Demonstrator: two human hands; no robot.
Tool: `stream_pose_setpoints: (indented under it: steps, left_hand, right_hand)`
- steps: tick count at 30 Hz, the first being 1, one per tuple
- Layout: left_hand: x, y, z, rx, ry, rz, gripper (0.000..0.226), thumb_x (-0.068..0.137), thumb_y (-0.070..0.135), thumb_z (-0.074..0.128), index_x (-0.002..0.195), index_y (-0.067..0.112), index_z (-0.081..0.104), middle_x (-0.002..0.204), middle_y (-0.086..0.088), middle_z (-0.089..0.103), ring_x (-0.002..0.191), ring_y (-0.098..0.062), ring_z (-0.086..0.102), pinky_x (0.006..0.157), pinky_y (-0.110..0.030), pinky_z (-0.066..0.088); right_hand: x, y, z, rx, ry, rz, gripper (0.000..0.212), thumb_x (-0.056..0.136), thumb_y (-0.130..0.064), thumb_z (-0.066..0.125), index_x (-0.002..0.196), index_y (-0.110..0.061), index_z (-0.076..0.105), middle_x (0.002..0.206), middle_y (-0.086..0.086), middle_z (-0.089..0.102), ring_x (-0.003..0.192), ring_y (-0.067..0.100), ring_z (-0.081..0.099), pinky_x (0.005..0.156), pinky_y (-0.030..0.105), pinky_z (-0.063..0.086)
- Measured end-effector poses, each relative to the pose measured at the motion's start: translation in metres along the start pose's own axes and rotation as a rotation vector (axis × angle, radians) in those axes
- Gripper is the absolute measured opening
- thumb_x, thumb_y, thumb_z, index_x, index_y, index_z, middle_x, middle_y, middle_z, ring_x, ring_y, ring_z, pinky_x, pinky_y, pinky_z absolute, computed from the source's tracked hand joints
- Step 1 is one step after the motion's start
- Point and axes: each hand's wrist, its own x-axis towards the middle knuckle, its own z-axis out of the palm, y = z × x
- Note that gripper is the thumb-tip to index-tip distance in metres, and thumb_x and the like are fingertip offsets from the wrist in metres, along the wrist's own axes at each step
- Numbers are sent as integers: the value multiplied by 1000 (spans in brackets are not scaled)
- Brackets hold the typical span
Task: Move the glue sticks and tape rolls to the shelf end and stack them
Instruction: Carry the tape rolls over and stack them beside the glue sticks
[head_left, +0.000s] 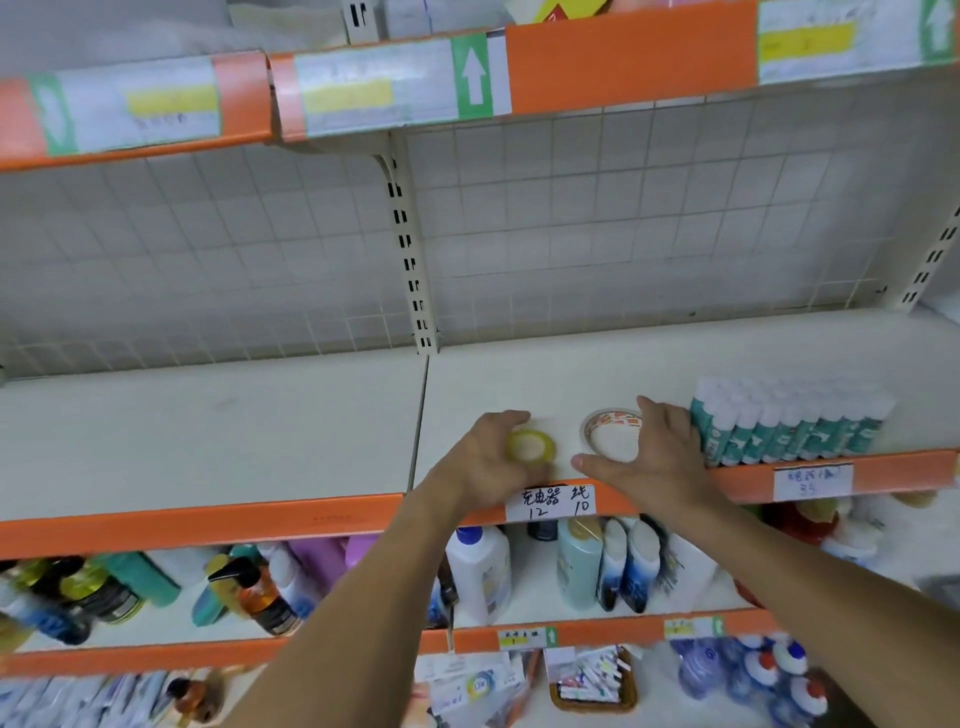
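A small yellowish clear tape roll (531, 446) lies flat on the white shelf (260, 441), and my left hand (485, 462) curls around its left side with fingers over it. To its right, a wider roll with red print (612, 435) lies flat; my right hand (657, 460) grips it between thumb and fingers. A packed block of teal-and-white glue sticks (789, 423) stands upright just right of my right hand, near the shelf's front edge.
The shelf's orange front rail (208, 525) carries handwritten price labels (558, 501). A slotted upright post (410, 249) divides the wire-grid back. Bottles (480, 571) fill the shelf below. Another orange-edged shelf (623, 67) hangs overhead.
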Motion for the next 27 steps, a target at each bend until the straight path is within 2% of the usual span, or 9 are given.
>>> stream_pose_setpoints:
  steps: [4, 7, 13, 21, 27]
  left_hand:
    - [-17, -9, -17, 33, 128, -27, 63, 92, 51, 59, 146, 25, 40, 151, 2, 37, 137, -18, 39, 106, -27, 31]
    - [-30, -22, -36, 153, 185, -72, 59, 94, 52, 55, 143, 20, 46, 147, -3, 43, 132, -21, 44, 104, -30, 35]
    - [-60, -64, -74, 412, 281, -201, 56, 96, 51, 51, 140, 17, 48, 138, -8, 50, 121, -26, 50, 98, -36, 44]
    - [-105, -130, -123, 479, 330, -303, 52, 95, 49, 51, 134, 15, 52, 130, -9, 53, 118, -28, 51, 98, -40, 44]
    - [-133, -176, -166, 521, 354, -355, 51, 96, 51, 48, 133, 17, 53, 131, -7, 53, 117, -26, 52, 97, -40, 45]
  right_hand:
    - [-5, -18, 1, -154, 71, -180, 101, 79, -70, 63, 155, -16, 22, 156, 7, 21, 143, 29, 21, 116, 44, 21]
    - [-9, -48, 5, -224, 69, -361, 84, 87, -67, 53, 151, -18, 31, 154, 3, 28, 140, 26, 27, 113, 41, 21]
    - [-25, -121, 29, -265, -124, -629, 68, 96, -62, 42, 148, -20, 39, 149, 1, 39, 137, 21, 34, 112, 38, 23]
    - [-55, -199, 83, -271, -327, -739, 66, 96, -63, 40, 145, -19, 43, 145, 2, 44, 135, 23, 38, 112, 38, 26]
    - [-74, -260, 124, -284, -402, -804, 64, 97, -61, 39, 144, -18, 44, 145, 5, 45, 134, 25, 39, 111, 41, 29]
